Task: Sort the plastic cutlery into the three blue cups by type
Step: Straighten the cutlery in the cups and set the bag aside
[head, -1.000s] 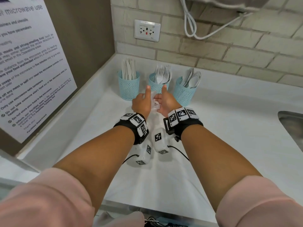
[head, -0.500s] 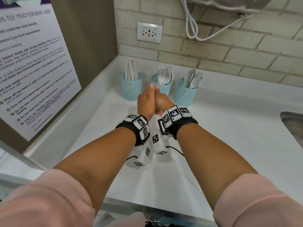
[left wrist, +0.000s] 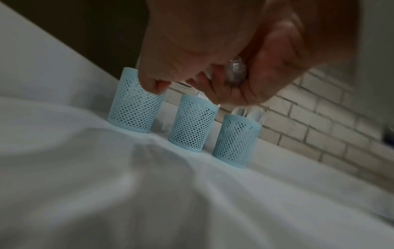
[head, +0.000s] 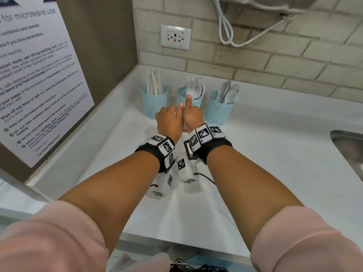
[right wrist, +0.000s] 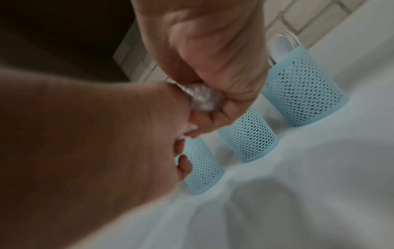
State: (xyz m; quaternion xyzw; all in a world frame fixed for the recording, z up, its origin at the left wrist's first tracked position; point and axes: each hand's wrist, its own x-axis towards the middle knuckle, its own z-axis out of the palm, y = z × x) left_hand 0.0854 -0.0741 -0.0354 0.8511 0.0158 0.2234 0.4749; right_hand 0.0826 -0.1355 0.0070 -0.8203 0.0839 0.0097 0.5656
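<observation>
Three blue mesh cups stand in a row by the brick wall. The left cup (head: pixel 155 105) holds knives (head: pixel 154 83), the middle cup (head: pixel 183 97) holds forks (head: pixel 195 86), and the right cup (head: pixel 220 111) holds spoons (head: pixel 229 92). My left hand (head: pixel 170 122) and right hand (head: pixel 193 114) are pressed together just in front of the middle cup, above the counter. Both curl round a crumpled clear plastic wrapper (right wrist: pixel 201 99), which the left wrist view shows squeezed between the palms (left wrist: pixel 235 72). The right thumb points up in front of the forks.
The white counter (head: pixel 275 154) stretches right to a steel sink (head: pixel 351 150). A brown panel with a microwave notice (head: pixel 39 75) closes the left side. An outlet (head: pixel 175 37) and a white cord (head: pixel 231 34) hang on the wall behind.
The hands, slightly apart with the wrapper showing between them a second ago, have closed together and squeezed it into a small wad. The cups and cutlery have not moved.
</observation>
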